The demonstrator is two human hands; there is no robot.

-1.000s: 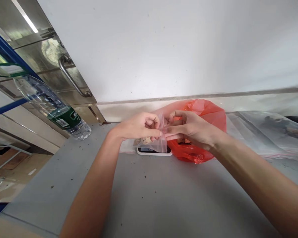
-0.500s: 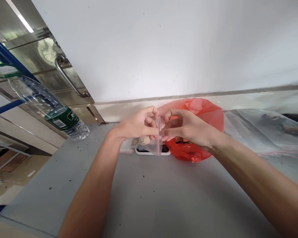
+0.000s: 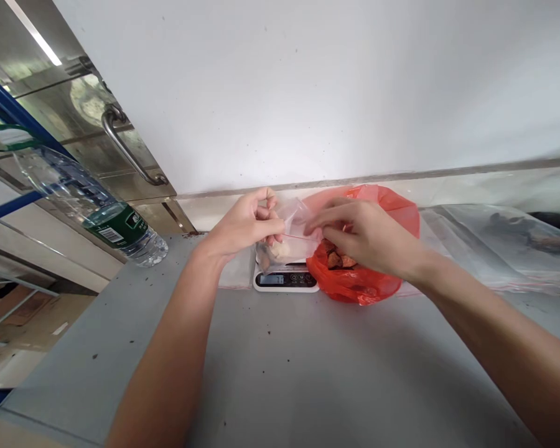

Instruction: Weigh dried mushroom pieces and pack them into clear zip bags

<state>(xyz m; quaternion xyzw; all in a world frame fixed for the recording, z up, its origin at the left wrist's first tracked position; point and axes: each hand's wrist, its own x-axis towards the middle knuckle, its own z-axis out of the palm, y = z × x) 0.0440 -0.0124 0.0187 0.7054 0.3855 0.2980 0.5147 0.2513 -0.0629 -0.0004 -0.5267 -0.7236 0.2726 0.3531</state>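
Between my hands, over a white digital scale (image 3: 287, 287), is a small clear zip-lock bag (image 3: 301, 252) with a few pale pieces in its lower left part. My left hand (image 3: 254, 224) is closed, pinching the bag's left edge near the red zip line. At the bag's right end, my right hand (image 3: 350, 230) has its fingertips pinched on the zip line. Just beneath that hand stands an open red plastic bag (image 3: 364, 289), holding reddish-brown chunks (image 3: 338, 257). The scale's display is lit, its digits too small to read surely.
A large clear water bottle (image 3: 116, 224) with a green label stands at the table's left edge. Clear plastic bags (image 3: 471, 249) lie to the right along the wall. A metal door with a handle (image 3: 130, 146) and blue rack bars (image 3: 16, 112) are at the left.
My hands have moved apart, and the zip-lock bag now stretches sideways between them with its zip line level. More of the scale's front and the brown chunks show.
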